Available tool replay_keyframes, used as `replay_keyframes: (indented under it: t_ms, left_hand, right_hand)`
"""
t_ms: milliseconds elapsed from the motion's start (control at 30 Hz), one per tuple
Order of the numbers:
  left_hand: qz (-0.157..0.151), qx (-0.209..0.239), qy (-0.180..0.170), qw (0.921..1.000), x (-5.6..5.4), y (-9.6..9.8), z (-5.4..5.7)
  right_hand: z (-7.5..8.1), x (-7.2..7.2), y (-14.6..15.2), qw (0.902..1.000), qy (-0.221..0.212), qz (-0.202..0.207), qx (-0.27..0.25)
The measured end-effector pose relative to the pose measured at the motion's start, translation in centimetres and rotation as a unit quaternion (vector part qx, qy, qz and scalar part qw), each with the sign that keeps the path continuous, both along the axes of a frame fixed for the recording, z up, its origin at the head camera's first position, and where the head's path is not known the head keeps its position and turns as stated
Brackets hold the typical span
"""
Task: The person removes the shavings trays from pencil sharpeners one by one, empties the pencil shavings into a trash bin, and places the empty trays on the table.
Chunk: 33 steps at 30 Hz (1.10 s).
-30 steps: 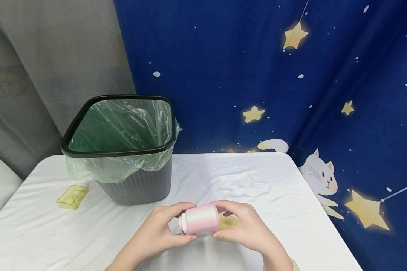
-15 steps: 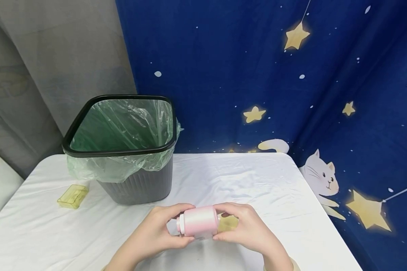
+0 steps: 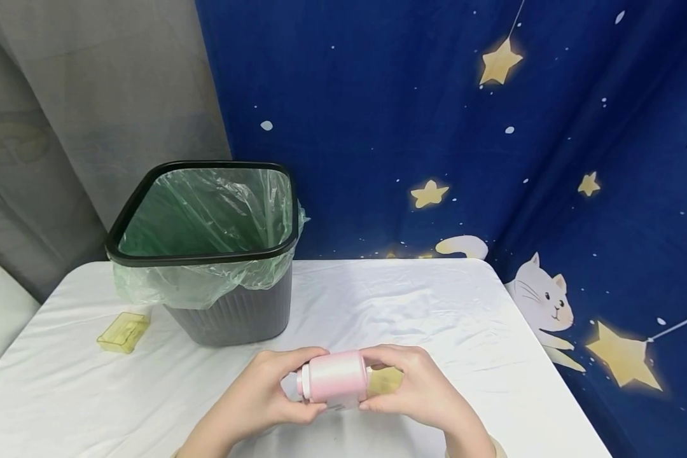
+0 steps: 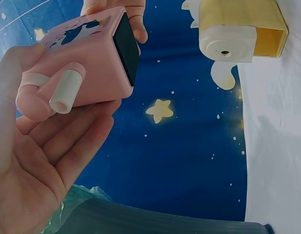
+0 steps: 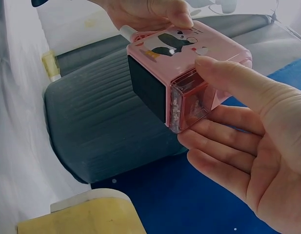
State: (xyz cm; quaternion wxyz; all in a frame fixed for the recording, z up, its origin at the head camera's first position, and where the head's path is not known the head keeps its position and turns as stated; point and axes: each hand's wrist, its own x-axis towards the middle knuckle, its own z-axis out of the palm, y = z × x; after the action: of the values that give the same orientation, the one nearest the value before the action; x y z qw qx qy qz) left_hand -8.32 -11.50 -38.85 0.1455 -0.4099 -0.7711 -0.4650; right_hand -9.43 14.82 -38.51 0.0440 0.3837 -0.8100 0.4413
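A pink crank pencil sharpener (image 3: pixel 336 375) with a penguin picture is held level between both hands, just over the white table. My left hand (image 3: pixel 266 391) grips its crank end, thumb on one side and fingers on the other; the white crank handle (image 4: pixel 67 91) shows in the left wrist view. My right hand (image 3: pixel 415 385) pinches the other end, beside the clear shavings drawer (image 5: pixel 194 100), which sits in the body with bits inside. Behind the right hand is a yellow sharpener (image 3: pixel 386 381), partly hidden, with an open cavity (image 4: pixel 270 42).
A dark grey bin (image 3: pixel 246 312) lined with a green bag (image 3: pixel 206 210) stands at the back left. A see-through yellow drawer (image 3: pixel 123 332) lies left of it on the white tablecloth (image 3: pixel 389 292). A blue starry curtain (image 3: pixel 366 127) hangs behind the table.
The pink sharpener has shifted slightly left and down and turned to lie more level. Both hands keep their hold on it.
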Motion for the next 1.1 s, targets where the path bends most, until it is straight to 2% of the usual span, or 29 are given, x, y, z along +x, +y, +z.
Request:
replay_keyframes:
  t_ms: [300,533,633,700,867,1100]
  left_hand:
    - [0.006,0.005,0.02,0.9998,0.0,-0.2,0.1]
    - [0.01,0.001,0.014,0.9999,-0.1,-0.5,0.1]
    - [0.015,0.0,0.025,0.9996,-0.1,-0.7,0.2]
    - [0.025,0.002,0.039,0.9989,-0.2,-0.9,0.2]
    - [0.053,0.008,0.039,0.9978,-0.3,-1.7,0.3]
    - [0.054,0.01,0.042,0.9976,-0.4,-2.0,0.3]
  right_hand:
    - [-0.1,-0.3,0.3,0.9983,0.042,0.03,-0.026]
    - [0.0,-0.2,0.8,0.9991,0.031,0.017,-0.025]
    - [0.1,-0.2,1.1,0.9992,0.028,0.012,-0.025]
    - [0.2,-0.2,1.4,0.9994,0.023,-0.005,-0.024]
    - [0.4,-0.2,2.1,0.9988,0.019,-0.037,-0.024]
    - [0.6,-0.4,2.4,0.9989,0.014,-0.039,-0.023]
